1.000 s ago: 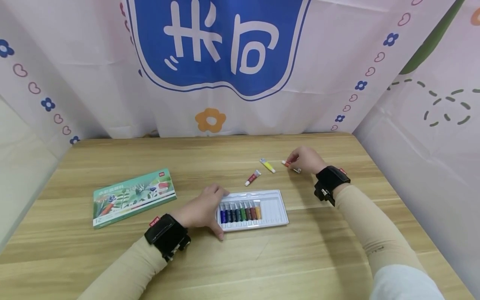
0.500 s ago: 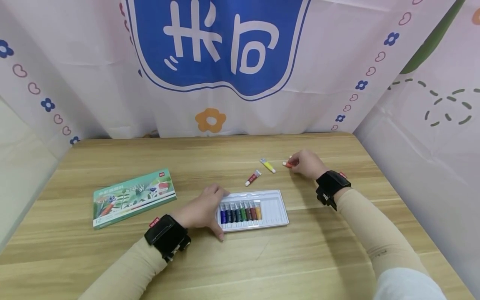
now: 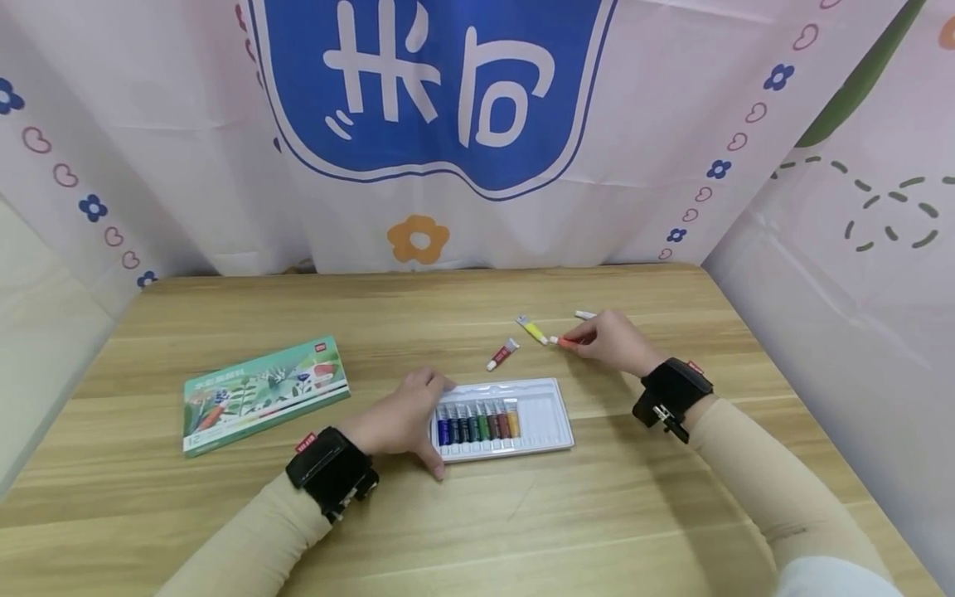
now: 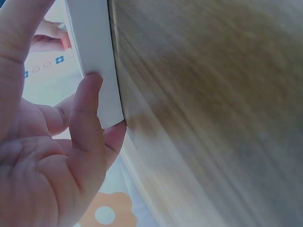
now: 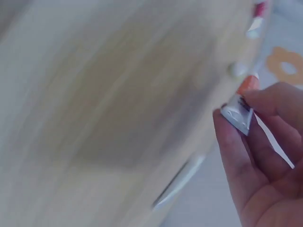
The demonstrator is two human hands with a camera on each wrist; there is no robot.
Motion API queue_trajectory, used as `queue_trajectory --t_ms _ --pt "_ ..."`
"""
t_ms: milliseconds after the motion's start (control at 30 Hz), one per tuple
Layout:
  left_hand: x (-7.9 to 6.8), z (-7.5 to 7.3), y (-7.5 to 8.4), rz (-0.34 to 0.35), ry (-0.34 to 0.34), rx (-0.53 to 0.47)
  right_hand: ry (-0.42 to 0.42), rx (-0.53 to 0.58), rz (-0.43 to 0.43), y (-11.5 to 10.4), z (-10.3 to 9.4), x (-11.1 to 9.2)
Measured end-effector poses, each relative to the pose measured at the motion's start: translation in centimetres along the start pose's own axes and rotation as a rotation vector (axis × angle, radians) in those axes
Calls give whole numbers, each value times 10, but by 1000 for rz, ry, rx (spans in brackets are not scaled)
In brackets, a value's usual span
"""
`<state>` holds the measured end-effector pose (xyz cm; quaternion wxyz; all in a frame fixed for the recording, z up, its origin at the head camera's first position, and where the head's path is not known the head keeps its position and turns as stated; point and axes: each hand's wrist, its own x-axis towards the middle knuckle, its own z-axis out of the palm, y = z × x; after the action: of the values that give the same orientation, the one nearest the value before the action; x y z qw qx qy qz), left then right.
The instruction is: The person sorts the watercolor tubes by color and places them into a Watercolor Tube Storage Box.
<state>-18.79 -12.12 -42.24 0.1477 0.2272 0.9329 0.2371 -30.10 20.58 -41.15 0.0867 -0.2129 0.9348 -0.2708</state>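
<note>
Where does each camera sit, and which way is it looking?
Head: worn on the person's head, looking forward and down at the table, green box and paint tray; the left hand, right hand and sleeves show.
Left wrist: worn on the left wrist, looking along that hand's fingers at the tray's side; part of the right hand shows behind.
Right wrist: worn on the right wrist, looking at that hand's fingers pinching an orange tube.
Shared: head and right wrist both see the orange tube.
</note>
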Motion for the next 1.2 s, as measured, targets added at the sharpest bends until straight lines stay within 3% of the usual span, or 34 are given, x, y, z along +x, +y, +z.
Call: queue_trajectory --t_ms 167,267,367,533,700,1000,1100,1200 --pt "1 0 1 -1 -7 -4 -102 102 -16 -21 -6 -13" --pt "1 0 1 -3 -11 0 -219 152 -23 -34 -9 -18" --pt "2 0 0 -4 -11 -1 -337 172 -88 -47 -10 -19" --pt "3 0 0 -7 -8 -8 -476 150 -225 -61 -8 -14" --pt "3 -1 0 -9 -17 -18 -610 74 -290 -74 -2 -7" --pt "1 0 -2 15 -3 -23 -714 -110 -264 -101 10 1" --pt "1 0 -2 10 -7 -24 -702 -121 -266 -103 15 3" --pt "2 1 -2 5 -11 -27 -632 -129 -284 -100 20 4"
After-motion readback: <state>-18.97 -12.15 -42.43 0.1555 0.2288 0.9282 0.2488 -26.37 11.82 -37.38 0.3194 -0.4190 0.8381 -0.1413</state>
